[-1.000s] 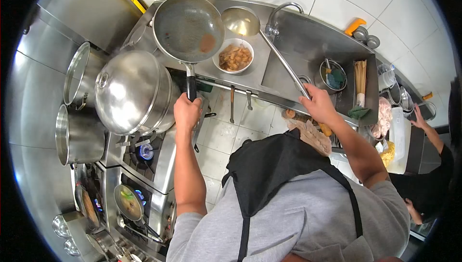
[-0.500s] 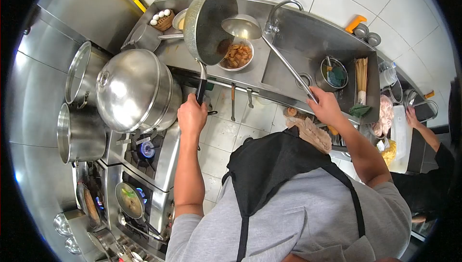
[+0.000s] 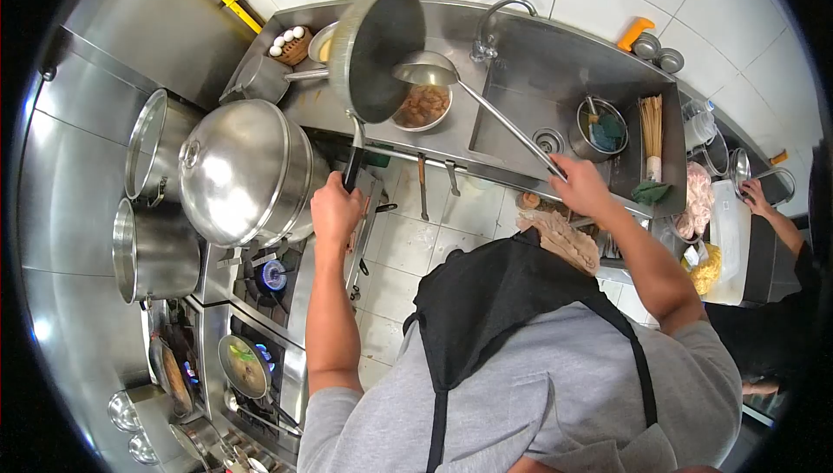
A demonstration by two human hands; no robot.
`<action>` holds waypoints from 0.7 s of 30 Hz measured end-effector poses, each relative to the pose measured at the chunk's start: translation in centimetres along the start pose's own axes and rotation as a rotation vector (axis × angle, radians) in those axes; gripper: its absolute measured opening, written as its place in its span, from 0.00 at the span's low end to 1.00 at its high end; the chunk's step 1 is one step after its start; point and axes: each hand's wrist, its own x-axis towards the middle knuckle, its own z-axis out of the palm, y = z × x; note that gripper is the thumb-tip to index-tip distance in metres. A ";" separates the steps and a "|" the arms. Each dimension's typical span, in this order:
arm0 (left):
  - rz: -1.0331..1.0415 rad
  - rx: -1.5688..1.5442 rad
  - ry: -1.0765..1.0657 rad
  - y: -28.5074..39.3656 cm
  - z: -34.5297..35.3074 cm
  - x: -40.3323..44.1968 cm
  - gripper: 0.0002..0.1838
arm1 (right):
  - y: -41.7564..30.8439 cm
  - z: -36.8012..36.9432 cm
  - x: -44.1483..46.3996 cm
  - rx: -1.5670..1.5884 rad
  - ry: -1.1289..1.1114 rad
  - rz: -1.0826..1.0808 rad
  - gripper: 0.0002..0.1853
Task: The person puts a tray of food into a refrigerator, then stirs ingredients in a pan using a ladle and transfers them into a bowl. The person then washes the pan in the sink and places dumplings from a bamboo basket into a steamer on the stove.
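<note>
My left hand [image 3: 337,214] is wrapped round the black handle of a deep wok [image 3: 379,56]. The wok is tipped on its side, with its lower rim over a white bowl [image 3: 423,127]. Brown chunks of food [image 3: 423,105] fill the bowl, which stands on the steel counter. In my right hand [image 3: 580,185] is the long handle of a metal ladle [image 3: 425,68]. The ladle's cup is at the wok's open mouth, above the bowl; whether it touches the wok, I cannot tell.
A faucet [image 3: 498,22] rises over the sink [image 3: 512,121], which holds a pot [image 3: 583,139] and wooden skewers [image 3: 651,126]. Left are a large domed steamer [image 3: 239,174], lit burners [image 3: 273,275] and a frying pan [image 3: 244,366]. At right is another person's hand [image 3: 757,198].
The ladle's cup has shifted left and down, closer to the bowl. The wok has tilted slightly further upright on edge. At right, the other person's hand has moved up beside a metal bowl.
</note>
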 end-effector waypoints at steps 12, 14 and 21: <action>-0.257 -0.713 -0.033 -3.4 -2.8 0.7 0.08 | -1.2 -5.3 3.8 -0.181 -0.162 -0.080 0.18; -0.266 -0.717 -0.006 -3.0 -3.7 0.3 0.09 | -0.8 -4.1 4.7 -0.167 -0.167 -0.124 0.16; -0.280 -0.821 0.022 -1.7 -5.4 -1.1 0.08 | -2.9 -2.2 6.6 -0.154 -0.178 -0.034 0.14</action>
